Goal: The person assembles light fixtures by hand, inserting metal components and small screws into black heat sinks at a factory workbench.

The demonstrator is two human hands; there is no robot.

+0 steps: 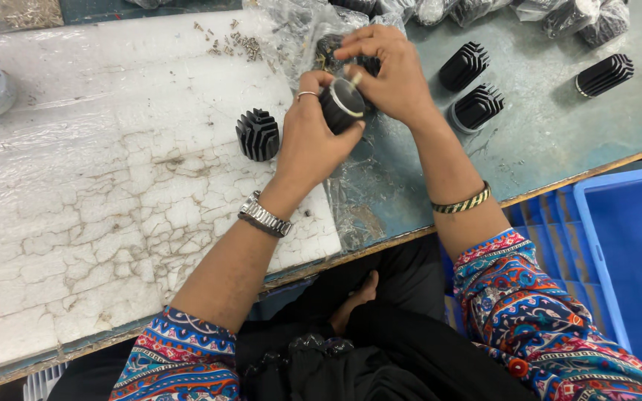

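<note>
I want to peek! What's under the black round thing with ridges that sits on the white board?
The black finned part stands on the cracked white foam board, which is wrapped in clear plastic film. Whatever lies beneath its base is covered. Nearby, the left hand and right hand hold another black part.

Single view, worn on my head: looks steeply down and forward over my lap onto the desk (pixel 113 193), close in, my hands meeting high and just right of centre.
</note>
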